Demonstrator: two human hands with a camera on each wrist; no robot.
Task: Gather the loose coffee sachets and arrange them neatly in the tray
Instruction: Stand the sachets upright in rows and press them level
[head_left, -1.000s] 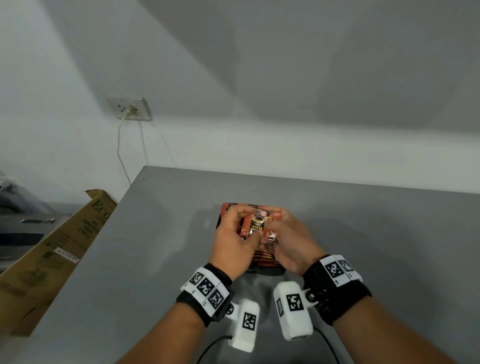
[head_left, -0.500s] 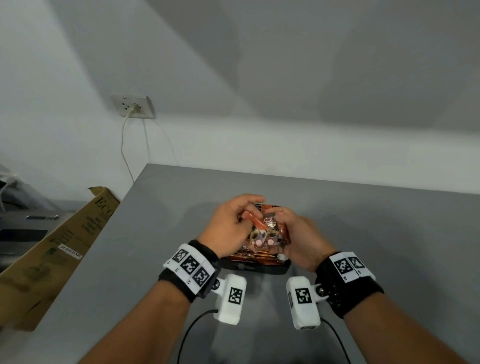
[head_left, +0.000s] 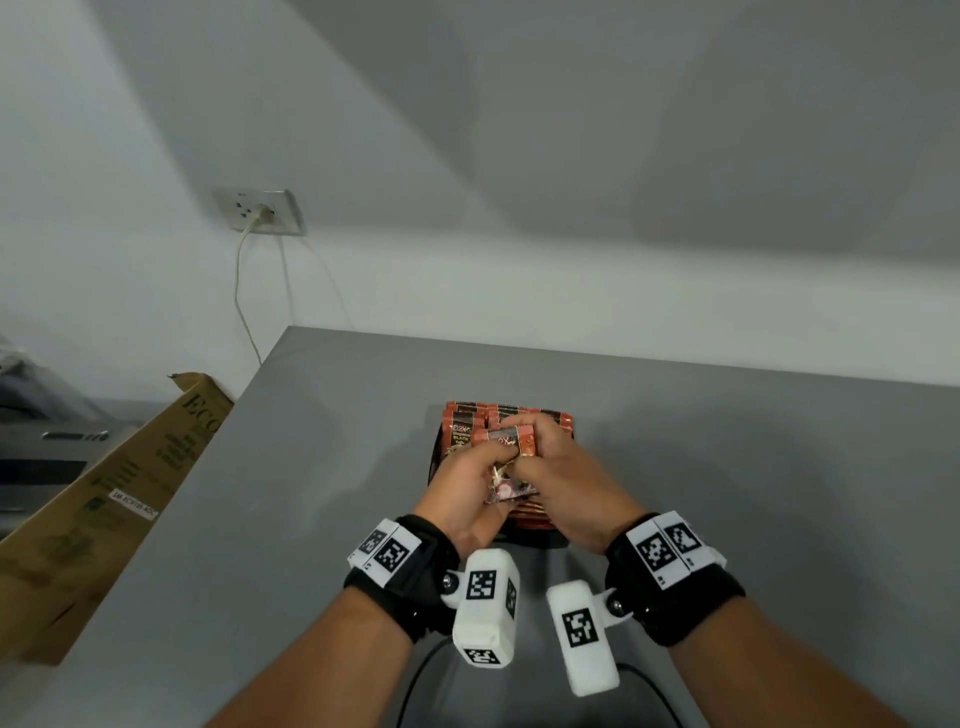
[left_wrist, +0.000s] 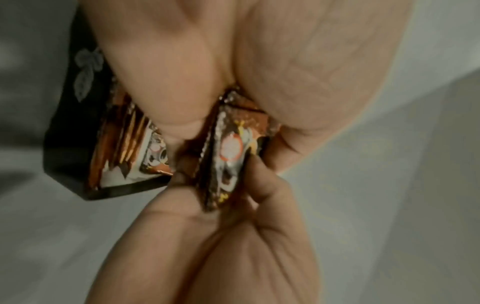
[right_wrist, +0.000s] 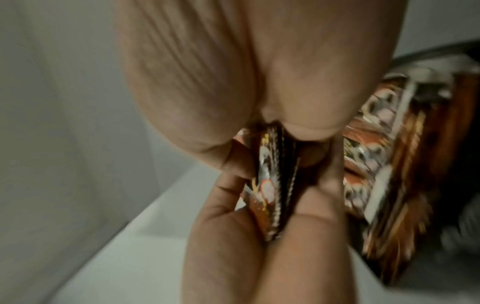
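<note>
Pinching coffee sachets (head_left: 511, 457) over tray (head_left: 435, 462), left hand (head_left: 467, 488), right hand (head_left: 566, 480)

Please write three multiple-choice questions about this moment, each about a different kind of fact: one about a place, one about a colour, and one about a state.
1. Where is the cardboard box?
A. on the tray
B. past the table's left edge
C. under the right hand

2. What colour is the tray?
A. black
B. white
C. green

3. What is the state of the held sachets?
A. lying loose on the table
B. flat in the tray
C. gripped between both hands

Answers: 1 B, it stands beside the table's left edge. 2 A, its wall shows black. 3 C, the left hand and the right hand pinch them over the tray.
</note>
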